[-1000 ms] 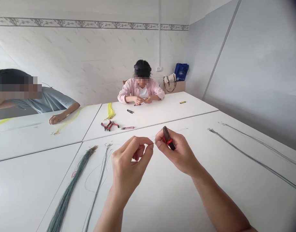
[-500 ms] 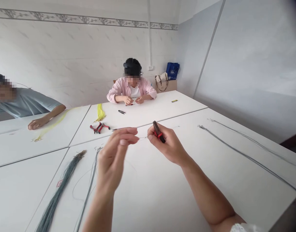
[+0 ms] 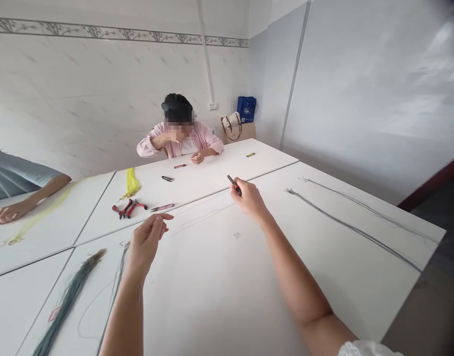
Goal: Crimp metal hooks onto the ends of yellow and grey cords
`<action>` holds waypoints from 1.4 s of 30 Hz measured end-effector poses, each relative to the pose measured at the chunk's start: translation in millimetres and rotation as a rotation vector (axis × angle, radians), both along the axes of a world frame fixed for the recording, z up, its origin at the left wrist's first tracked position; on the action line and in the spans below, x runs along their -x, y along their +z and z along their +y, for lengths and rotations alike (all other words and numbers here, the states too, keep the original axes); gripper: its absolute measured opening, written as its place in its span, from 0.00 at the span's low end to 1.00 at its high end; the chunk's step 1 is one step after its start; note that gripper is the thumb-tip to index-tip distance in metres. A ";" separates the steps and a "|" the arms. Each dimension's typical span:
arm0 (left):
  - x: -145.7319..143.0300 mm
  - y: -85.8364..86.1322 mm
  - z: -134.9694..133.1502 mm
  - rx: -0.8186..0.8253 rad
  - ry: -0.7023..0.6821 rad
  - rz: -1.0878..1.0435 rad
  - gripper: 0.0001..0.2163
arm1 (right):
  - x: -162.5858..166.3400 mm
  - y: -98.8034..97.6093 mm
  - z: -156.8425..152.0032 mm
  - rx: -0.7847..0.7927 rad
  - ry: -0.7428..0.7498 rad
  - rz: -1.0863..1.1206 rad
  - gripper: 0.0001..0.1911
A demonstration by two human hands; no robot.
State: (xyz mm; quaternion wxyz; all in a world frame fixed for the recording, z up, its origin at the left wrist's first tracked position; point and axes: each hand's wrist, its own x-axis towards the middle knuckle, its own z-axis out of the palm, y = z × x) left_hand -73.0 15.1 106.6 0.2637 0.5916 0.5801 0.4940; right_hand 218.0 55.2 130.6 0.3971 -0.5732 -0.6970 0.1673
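White joined-panel bench (image 3: pixel 206 301) across most of the view, in a room of pale marbled wall tiles (image 3: pixel 89 99) under a leafy border strip (image 3: pixel 115 33), with smooth grey wall panels (image 3: pixel 364 84) on the right.

Far left, a co-worker's grey sleeve (image 3: pixel 15 178) and resting hand (image 3: pixel 12 214), beside a trail of yellow thread (image 3: pixel 41 212). Nearer, a long grey-green bundle of strands (image 3: pixel 69 291) lying aslant, then a thinner grey bundle (image 3: pixel 119 267) just beside the left hand (image 3: pixel 147 242). Left fingers (image 3: pixel 156 220) loosely curled, apart from the thumb, raised above the bench.

Farther off, a yellow bundle (image 3: pixel 130 184), red-handled pliers (image 3: pixel 128 208), a pink-handled cutter (image 3: pixel 162 207) and small black pliers (image 3: pixel 167 178), all lying on the bench. Behind them, a second co-worker in a pink shirt (image 3: pixel 180 141), one hand raised near the face and the other low on the bench.

Right of centre, the right hand (image 3: pixel 249 198), fingers (image 3: pixel 244 190) clamped around small dark pliers (image 3: pixel 233 181) – held just above the bench, long axis slanting up and to the left, the visible end pointing toward the far bench section. Beyond the wall corner, a blue bag (image 3: pixel 246 109) above a cream tote (image 3: pixel 231 126). Far right, two long grey strands (image 3: pixel 353 230) – laid side by side, well apart from the hand.
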 end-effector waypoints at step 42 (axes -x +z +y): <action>12.9 -98.2 53.9 0.265 0.466 0.614 0.13 | -105.9 -124.8 101.4 0.441 -0.402 -0.489 0.19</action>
